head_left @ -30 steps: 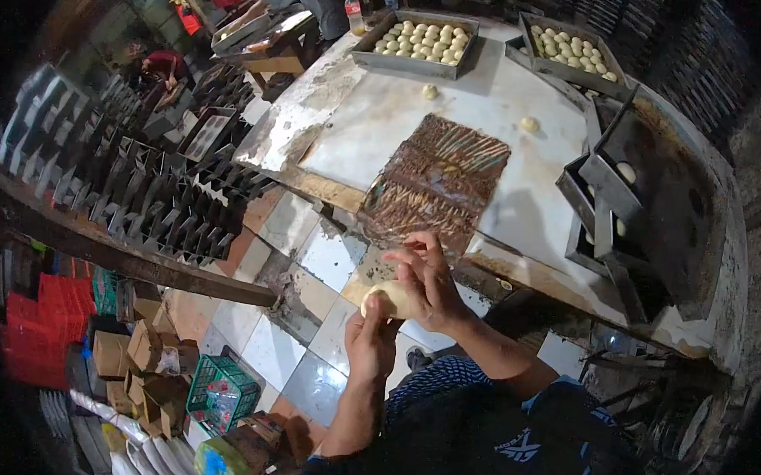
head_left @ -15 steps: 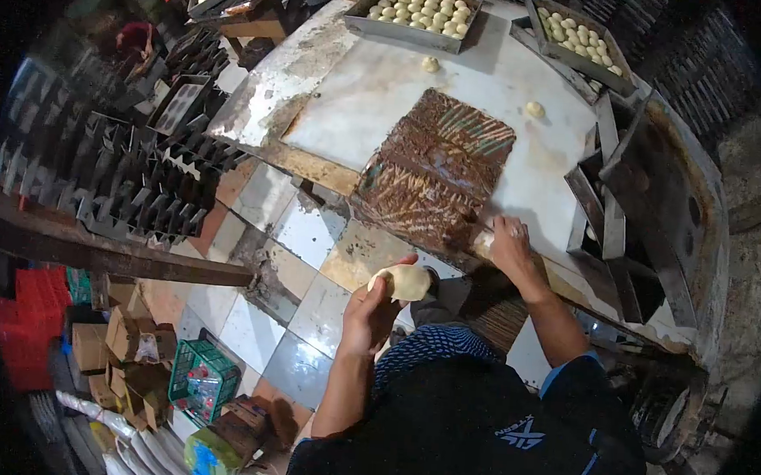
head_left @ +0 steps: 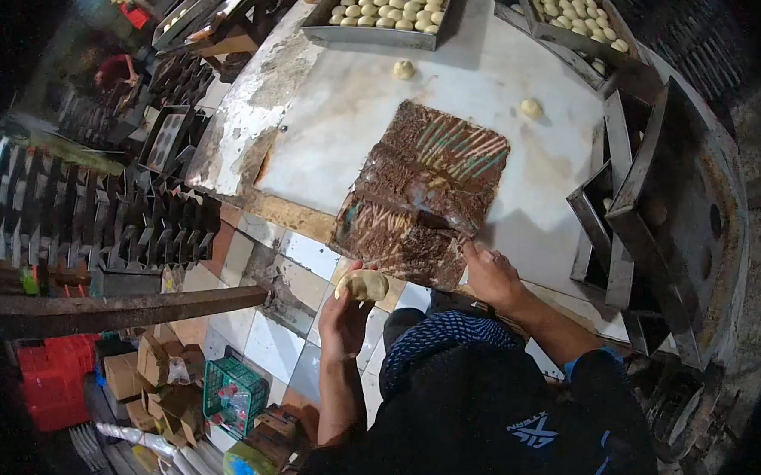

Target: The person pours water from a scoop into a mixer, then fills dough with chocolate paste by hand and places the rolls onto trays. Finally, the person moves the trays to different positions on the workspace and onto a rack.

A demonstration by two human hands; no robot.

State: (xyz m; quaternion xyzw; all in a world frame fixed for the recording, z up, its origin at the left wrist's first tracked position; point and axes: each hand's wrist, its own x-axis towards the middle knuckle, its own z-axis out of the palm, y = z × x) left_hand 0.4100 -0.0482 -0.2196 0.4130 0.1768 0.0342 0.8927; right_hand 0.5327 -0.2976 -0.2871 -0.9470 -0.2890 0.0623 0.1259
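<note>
My left hand (head_left: 343, 319) holds a flattened piece of dough (head_left: 362, 285) upright between thumb and fingers, off the table's front edge. My right hand (head_left: 492, 273) is closed at the lower right corner of a mat smeared with dark brown filling (head_left: 431, 184); what its fingers grip there is too small to make out. Streaks of green and tan show on the mat's upper part. Beyond the mat, one dough ball (head_left: 403, 69) lies on the pale tabletop (head_left: 316, 148), and another dough ball (head_left: 531, 108) sits farther right.
A metal tray of dough balls (head_left: 369, 36) stands at the back, with a second tray (head_left: 571, 41) at back right. Empty metal tins (head_left: 647, 243) are stacked on the right. Dark tins (head_left: 98, 214), a wooden beam (head_left: 136, 300) and a green crate (head_left: 235, 393) are on the left.
The view has shifted, and the table appears nearer. My left hand has turned the dough and moved left; my right hand now reaches to the mat's corner with its fingers pointing left.
</note>
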